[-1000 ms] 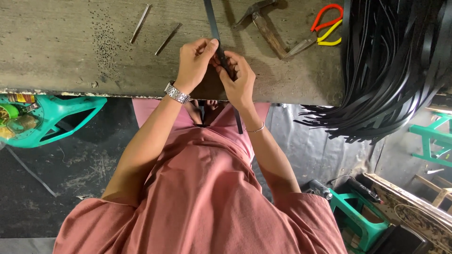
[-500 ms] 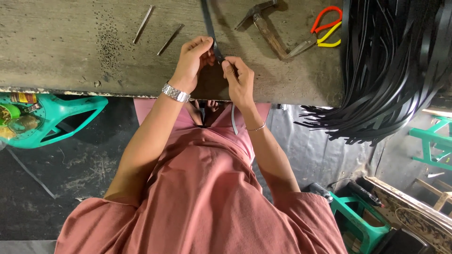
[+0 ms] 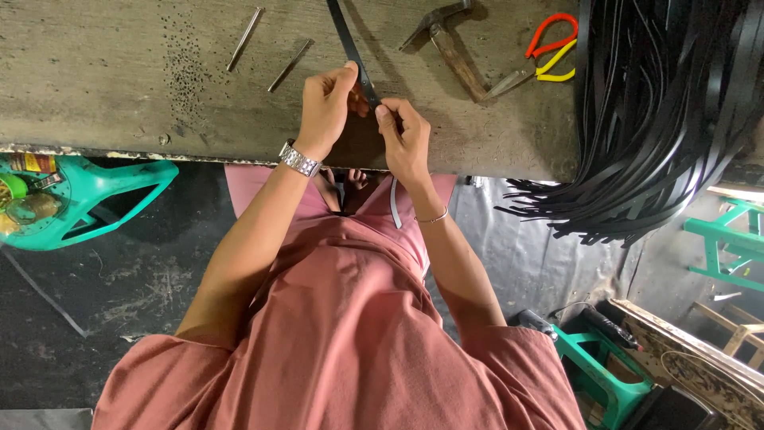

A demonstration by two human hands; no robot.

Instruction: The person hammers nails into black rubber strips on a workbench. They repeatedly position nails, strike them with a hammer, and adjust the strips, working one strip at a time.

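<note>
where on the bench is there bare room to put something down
The widest bare patch on the bench is left of the two metal rods. A smaller one lies between the right hand and the hammer. The right end is crowded with pliers and black straps.

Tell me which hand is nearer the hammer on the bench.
Right. The right hand pinches the black strap just below and left of the hammer; the left hand grips the same strap farther left.

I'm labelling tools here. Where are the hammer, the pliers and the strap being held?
hammer [image 3: 455,52], head view, on its wooden handle.
pliers [image 3: 552,49], head view, on the coloured grips.
strap [image 3: 347,36], head view, on the bare stretch above the hands.
</note>
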